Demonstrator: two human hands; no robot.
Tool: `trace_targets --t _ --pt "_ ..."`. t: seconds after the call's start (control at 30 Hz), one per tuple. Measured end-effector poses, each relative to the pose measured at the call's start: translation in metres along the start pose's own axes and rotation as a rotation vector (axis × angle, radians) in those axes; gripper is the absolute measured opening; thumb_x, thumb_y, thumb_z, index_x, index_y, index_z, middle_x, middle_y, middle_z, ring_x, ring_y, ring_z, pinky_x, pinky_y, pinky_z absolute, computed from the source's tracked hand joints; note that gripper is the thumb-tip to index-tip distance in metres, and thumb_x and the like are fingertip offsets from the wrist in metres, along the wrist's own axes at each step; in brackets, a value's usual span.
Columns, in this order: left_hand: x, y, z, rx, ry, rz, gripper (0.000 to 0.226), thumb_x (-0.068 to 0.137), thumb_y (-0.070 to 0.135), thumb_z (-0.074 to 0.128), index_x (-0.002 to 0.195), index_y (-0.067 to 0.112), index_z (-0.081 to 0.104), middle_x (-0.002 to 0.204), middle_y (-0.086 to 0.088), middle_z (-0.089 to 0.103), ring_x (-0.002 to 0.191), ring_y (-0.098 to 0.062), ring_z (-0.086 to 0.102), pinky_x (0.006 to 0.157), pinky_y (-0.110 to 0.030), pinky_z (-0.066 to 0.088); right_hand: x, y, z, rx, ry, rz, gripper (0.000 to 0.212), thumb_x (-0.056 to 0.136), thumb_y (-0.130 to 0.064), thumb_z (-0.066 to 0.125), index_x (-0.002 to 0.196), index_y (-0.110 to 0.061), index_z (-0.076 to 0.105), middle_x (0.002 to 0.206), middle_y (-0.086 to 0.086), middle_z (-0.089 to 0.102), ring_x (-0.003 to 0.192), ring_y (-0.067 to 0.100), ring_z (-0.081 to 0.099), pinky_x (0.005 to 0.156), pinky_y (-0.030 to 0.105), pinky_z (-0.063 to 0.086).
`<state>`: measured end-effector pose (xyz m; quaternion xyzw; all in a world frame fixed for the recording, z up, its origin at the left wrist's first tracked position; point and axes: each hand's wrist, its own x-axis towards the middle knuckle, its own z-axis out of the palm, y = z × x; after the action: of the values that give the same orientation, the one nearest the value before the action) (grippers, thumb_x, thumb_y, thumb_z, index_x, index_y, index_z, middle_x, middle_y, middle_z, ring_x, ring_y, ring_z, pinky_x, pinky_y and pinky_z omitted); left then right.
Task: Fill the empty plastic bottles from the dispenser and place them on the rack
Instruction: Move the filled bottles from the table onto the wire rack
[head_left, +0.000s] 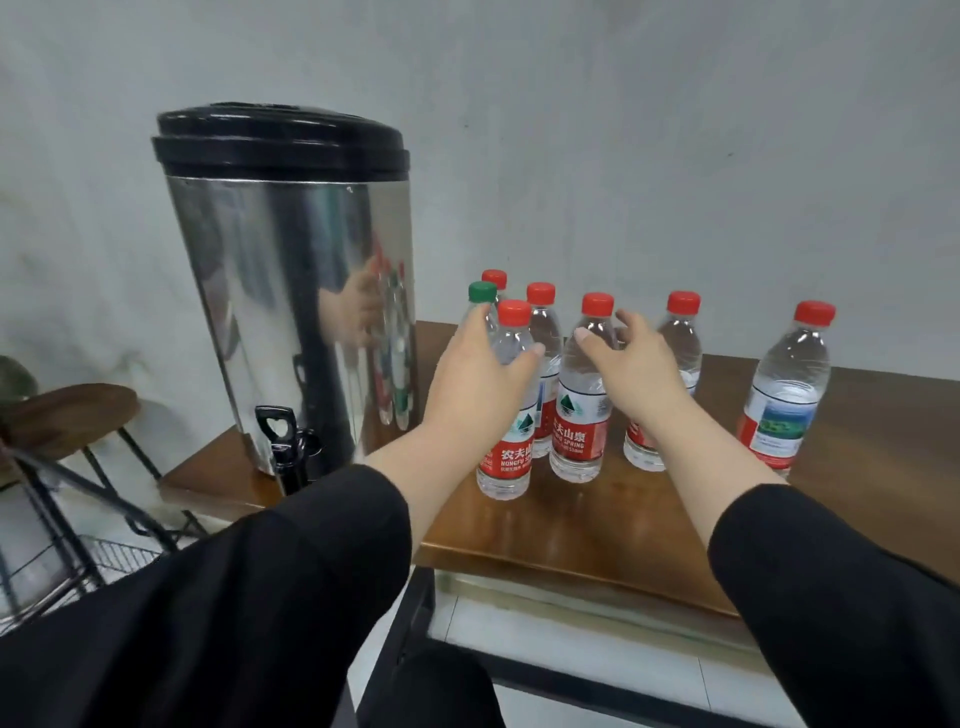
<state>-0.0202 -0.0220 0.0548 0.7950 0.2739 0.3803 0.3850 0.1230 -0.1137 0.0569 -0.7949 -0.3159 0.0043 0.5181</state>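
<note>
A black wire rack (78, 530) with thin metal bars stands lowest and furthest left of the dispenser (291, 291), beside a round dark wooden stool (67, 415). The dispenser is a tall cylinder of mirror-polished steel with a matte black plastic lid and a black tap (285, 447) low on its front; it stands on the left end of a glossy brown wooden surface (623, 525). Right of the dispenser a cluster of clear, ribbed plastic bottles stands upright, most with red caps and red labels, one green-capped bottle (482, 301) at the back. The left hand (478, 379), on a bare forearm reaching out of a black sleeve, wraps its fingers around the shoulder of the front bottle (511, 415), thumb on the right side. The right hand (636, 369) reaches just right of it with fingers spread and loosely bent, touching the middle bottle (584, 395) without closing on it. Further right stand another bottle (670, 384) and, well apart, a lone bottle (787, 389).
</note>
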Motion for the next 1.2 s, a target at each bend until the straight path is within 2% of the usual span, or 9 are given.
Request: trace_targets --t 0.13,0.3,0.57,0.7,0.8,0.9,1.03,1.1,1.2 --pt "0.024 0.014 -0.003 0.114 0.012 0.045 0.057 0.101 0.044 0.061 0.150 0.022 0.043 0.135 0.003 0.062 0.119 -0.020 0.061 0.094 -0.032 0.049 0.013 0.000 -0.001 -0.085 0.020 -0.056 0.056 0.099 -0.048 0.059 0.146 -0.018 0.049 0.135 0.005 0.063 0.119 0.026 0.061 0.084 0.032 0.044" --pt "0.042 0.016 -0.015 0.418 -0.088 0.120 0.039 0.100 0.044 0.061 0.130 0.019 0.058 0.113 0.002 0.065 0.095 -0.016 0.057 0.078 -0.030 0.040 0.017 -0.009 -0.005 -0.205 0.027 -0.087 0.046 0.099 -0.046 0.060 0.133 -0.015 0.056 0.122 0.005 0.067 0.100 0.022 0.059 0.083 0.035 0.045" --pt "0.005 0.040 -0.061 0.596 -0.061 0.275 0.036 0.099 0.044 0.062 0.114 0.012 0.060 0.102 -0.004 0.065 0.099 -0.027 0.062 0.077 -0.034 0.043 -0.024 -0.064 -0.036 -0.359 -0.007 -0.205 0.039 0.092 -0.053 0.067 0.104 -0.016 0.065 0.090 0.007 0.068 0.087 0.032 0.063 0.074 0.040 0.050" --pt "-0.023 0.067 -0.134 0.507 0.038 0.234 0.036 0.094 0.047 0.067 0.107 0.012 0.070 0.096 -0.003 0.071 0.086 -0.018 0.066 0.077 -0.034 0.057 -0.068 -0.123 -0.052 -0.206 -0.102 -0.319 0.046 0.069 -0.076 0.072 0.095 -0.039 0.071 0.091 0.000 0.073 0.083 0.028 0.072 0.081 0.050 0.059" --pt "-0.048 0.073 -0.196 0.457 0.090 0.215 0.035 0.095 0.046 0.067 0.099 0.011 0.071 0.075 0.003 0.065 0.055 -0.005 0.056 0.050 -0.011 0.046 -0.102 -0.150 -0.040 -0.025 -0.268 -0.413 0.043 0.047 -0.084 0.073 0.082 -0.060 0.068 0.081 -0.021 0.073 0.080 0.010 0.075 0.079 0.050 0.059" --pt "-0.078 0.067 -0.254 0.542 0.128 0.160 0.034 0.095 0.048 0.067 0.093 0.014 0.070 0.066 0.005 0.059 0.048 -0.005 0.048 0.042 -0.012 0.036 -0.141 -0.185 0.002 0.102 -0.459 -0.496 0.035 0.044 -0.079 0.072 0.074 -0.062 0.066 0.075 -0.026 0.070 0.083 0.006 0.072 0.081 0.051 0.060" --pt "-0.127 0.040 -0.336 0.818 0.215 0.047 0.046 0.091 0.057 0.067 0.101 0.012 0.071 0.085 -0.009 0.073 0.069 -0.024 0.065 0.063 -0.031 0.053 -0.187 -0.227 0.079 0.185 -0.610 -0.579 0.040 0.051 -0.073 0.075 0.079 -0.045 0.071 0.079 -0.007 0.075 0.071 0.014 0.074 0.060 0.035 0.060" --pt "-0.153 0.020 -0.374 0.909 0.253 -0.018 0.042 0.092 0.055 0.066 0.100 0.014 0.069 0.087 -0.005 0.072 0.076 -0.021 0.067 0.069 -0.038 0.057 -0.203 -0.240 0.125 0.196 -0.665 -0.649 0.047 0.057 -0.074 0.072 0.082 -0.034 0.071 0.073 -0.010 0.073 0.067 0.010 0.072 0.062 0.032 0.060" --pt "-0.179 -0.020 -0.420 0.967 0.257 -0.179 0.032 0.091 0.054 0.065 0.101 0.024 0.062 0.088 0.010 0.063 0.078 -0.002 0.059 0.065 -0.019 0.050 -0.223 -0.255 0.196 0.081 -0.751 -0.744 0.051 0.075 -0.075 0.068 0.088 -0.026 0.068 0.072 0.000 0.069 0.072 0.026 0.069 0.066 0.042 0.056"
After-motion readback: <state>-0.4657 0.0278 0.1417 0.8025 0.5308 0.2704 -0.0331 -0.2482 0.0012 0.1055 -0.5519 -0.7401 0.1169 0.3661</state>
